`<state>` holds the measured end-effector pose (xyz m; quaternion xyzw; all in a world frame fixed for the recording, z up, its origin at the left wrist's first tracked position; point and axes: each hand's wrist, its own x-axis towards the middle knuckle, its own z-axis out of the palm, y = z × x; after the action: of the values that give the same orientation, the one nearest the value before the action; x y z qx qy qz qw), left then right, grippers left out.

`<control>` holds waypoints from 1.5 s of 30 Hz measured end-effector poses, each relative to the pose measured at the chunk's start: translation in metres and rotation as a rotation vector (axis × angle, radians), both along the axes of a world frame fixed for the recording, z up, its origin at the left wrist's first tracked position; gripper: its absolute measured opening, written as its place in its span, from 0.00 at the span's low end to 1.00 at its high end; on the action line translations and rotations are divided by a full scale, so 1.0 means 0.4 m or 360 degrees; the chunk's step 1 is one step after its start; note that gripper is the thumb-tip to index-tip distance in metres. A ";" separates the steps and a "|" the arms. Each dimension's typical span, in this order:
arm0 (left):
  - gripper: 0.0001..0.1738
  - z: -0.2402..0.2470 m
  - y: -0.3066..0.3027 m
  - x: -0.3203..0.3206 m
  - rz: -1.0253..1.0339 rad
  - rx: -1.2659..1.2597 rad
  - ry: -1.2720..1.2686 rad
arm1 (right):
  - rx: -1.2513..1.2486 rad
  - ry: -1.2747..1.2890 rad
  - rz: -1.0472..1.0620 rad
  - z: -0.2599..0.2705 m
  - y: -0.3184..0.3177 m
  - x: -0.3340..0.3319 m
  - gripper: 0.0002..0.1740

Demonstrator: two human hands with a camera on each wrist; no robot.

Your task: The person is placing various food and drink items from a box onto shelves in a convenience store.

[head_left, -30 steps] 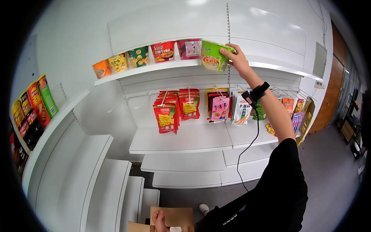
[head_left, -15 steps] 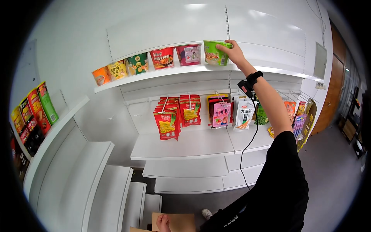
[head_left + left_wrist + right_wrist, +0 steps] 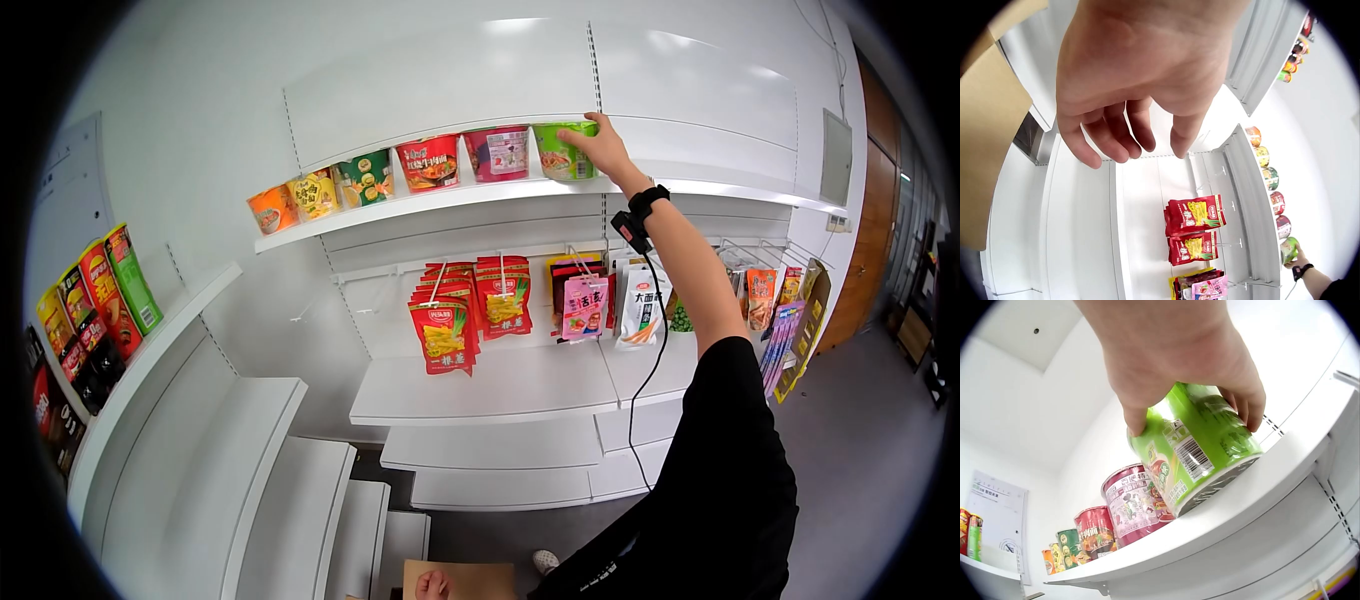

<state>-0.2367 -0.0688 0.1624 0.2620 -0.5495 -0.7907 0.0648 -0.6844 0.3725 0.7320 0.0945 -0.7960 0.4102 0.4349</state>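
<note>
My right hand [image 3: 612, 152] grips a green instant noodle cup [image 3: 1175, 434] from above, thumb on one side and fingers on the other. The cup sits at the upper shelf [image 3: 700, 187], its base tilted and partly visible in the right wrist view. Beside it stands a purple noodle cup [image 3: 498, 155], then a red noodle cup [image 3: 430, 163]. Lower down, my left hand [image 3: 1141, 69] hangs with loosely bent fingers and holds nothing. A cardboard box [image 3: 475, 580] lies by the left hand at the bottom of the head view.
Green, yellow and orange cups [image 3: 272, 210] continue the row leftward. Red snack bags [image 3: 440, 335] and other packets [image 3: 585, 308] hang on hooks below. Tall snack tubes [image 3: 132, 280] stand on the left shelf. A cable [image 3: 650, 385] trails from the right wrist.
My right hand has moved the green noodle cup back onto the upper shelf, next to the purple cup. The view has tilted up slightly, and the left hand stays low by the box.
</note>
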 end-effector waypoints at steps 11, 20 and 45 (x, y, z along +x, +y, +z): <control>0.30 -0.057 -0.007 -0.008 0.0048 -0.0021 0.0055 | -0.0046 0.0004 -0.0033 0.000 0.003 -0.023 0.58; 0.31 -0.031 -0.003 -0.010 0.0027 -0.0036 -0.0041 | -0.0046 -0.0007 -0.0047 0.000 0.017 -0.066 0.59; 0.20 -0.039 0.017 -0.018 0.0059 0.0136 0.0011 | -0.0150 0.0032 0.0004 -0.018 0.027 -0.117 0.63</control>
<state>-0.2437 -0.0622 0.1467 0.2720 -0.5099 -0.8131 0.0701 -0.7312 0.3834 0.7246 0.0790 -0.7712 0.4470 0.4464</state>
